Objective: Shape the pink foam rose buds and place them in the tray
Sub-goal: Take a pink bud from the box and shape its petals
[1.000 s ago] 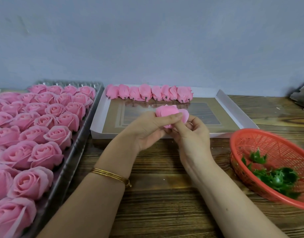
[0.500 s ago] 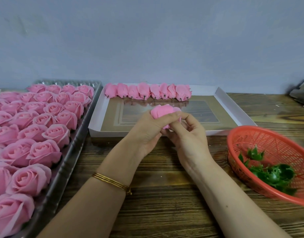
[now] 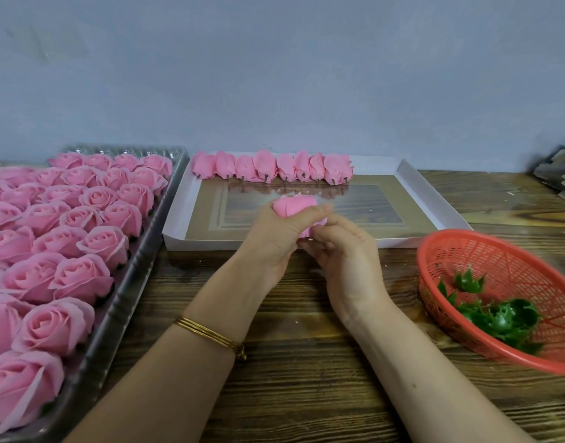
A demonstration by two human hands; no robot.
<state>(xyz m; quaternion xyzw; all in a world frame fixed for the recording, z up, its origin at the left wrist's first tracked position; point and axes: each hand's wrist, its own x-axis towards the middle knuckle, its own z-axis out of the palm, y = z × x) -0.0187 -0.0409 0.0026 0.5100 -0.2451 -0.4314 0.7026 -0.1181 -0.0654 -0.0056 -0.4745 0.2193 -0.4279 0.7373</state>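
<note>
Pink foam bud [image 3: 294, 207] clasped at frame centre.
Left hand [image 3: 271, 241] wraps it and right hand [image 3: 345, 260] pinches its base, above the white tray [image 3: 210, 243] holding a row of buds [image 3: 271, 166]. Roses [image 3: 83, 276] fill the grey tray [image 3: 127, 302] at left; green calyxes [image 3: 498, 318] lie in the red basket [image 3: 514, 260] at right.

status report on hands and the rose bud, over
Left hand and right hand both grip one pink foam rose bud above white cardboard tray's near wall. Row of shaped buds at tray's far wall. Nothing in the way.
</note>
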